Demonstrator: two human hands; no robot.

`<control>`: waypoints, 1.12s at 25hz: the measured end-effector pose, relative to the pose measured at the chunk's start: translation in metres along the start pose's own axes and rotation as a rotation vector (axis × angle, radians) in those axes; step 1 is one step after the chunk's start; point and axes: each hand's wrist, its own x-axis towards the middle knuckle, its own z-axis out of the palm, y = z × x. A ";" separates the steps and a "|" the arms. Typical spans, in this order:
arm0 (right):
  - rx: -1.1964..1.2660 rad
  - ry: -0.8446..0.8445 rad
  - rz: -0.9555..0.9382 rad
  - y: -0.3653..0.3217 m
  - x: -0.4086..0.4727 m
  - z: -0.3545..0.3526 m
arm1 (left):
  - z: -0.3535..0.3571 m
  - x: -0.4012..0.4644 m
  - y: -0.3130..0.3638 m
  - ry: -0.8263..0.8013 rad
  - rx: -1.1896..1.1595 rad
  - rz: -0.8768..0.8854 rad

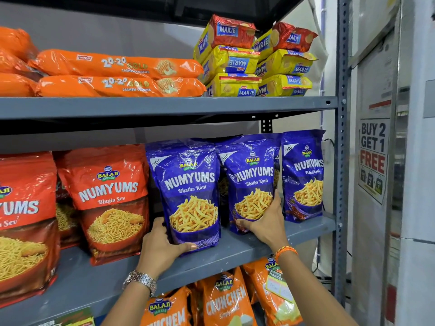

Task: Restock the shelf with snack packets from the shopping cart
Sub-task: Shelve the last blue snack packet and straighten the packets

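Observation:
Three blue Numyums Bhatha Kani packets stand upright on the grey middle shelf (306, 229). My left hand (162, 248) grips the lower left corner of the leftmost blue packet (188, 182), thumb under its bottom edge. My right hand (263, 222) holds the lower part of the middle blue packet (251, 170), fingers wrapped round its right side. The third blue packet (303, 175) stands untouched at the right end. More blue packets show behind these. The shopping cart is out of view.
Red Numyums Bhujia Sev packets (108, 198) fill the shelf's left part. Above lie orange cookie packs (117, 74) and stacked Marie biscuit packs (256, 64). Orange Crunchem packets (223, 300) sit below. A steel upright (341, 161) and a promo sign (373, 158) are at right.

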 end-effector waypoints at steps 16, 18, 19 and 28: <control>0.126 -0.305 -0.236 -0.174 -0.168 0.194 | -0.206 -0.069 -0.071 0.852 0.395 -0.408; 0.086 -0.337 -0.137 -0.185 -0.160 0.210 | -0.211 -0.070 -0.077 0.820 0.407 -0.397; 0.072 -0.334 -0.119 -0.189 -0.155 0.215 | -0.213 -0.070 -0.080 0.798 0.398 -0.363; 0.072 -0.356 -0.193 -0.186 -0.163 0.210 | -0.232 -0.085 -0.101 0.734 0.481 -0.206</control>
